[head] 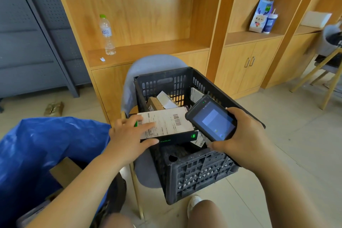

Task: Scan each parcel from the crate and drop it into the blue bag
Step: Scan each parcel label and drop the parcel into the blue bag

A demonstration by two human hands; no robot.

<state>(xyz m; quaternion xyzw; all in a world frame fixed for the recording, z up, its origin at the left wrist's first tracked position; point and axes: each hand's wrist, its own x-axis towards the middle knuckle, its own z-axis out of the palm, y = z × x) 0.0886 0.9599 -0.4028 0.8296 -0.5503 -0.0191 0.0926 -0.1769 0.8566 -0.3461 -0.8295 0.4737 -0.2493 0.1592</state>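
A black plastic crate (199,170) stands on a grey chair in front of me. My left hand (129,135) grips the left end of a flat black parcel (170,124) with a white barcode label, held over the crate's near left rim. My right hand (242,135) holds a black handheld scanner (212,118), its screen lit, just right of the parcel's label. Inside the crate lie a brown box (155,104), a white box (165,100) and labelled packets. The blue bag (46,144) stands open at my lower left, with a cardboard box (64,172) inside.
The grey chair (148,65) backs onto a wooden shelf unit (148,50) holding a water bottle (107,35). A gift bag (261,16) and a cup sit on a shelf to the right. Another chair (331,61) stands far right. My knees show at the bottom edge.
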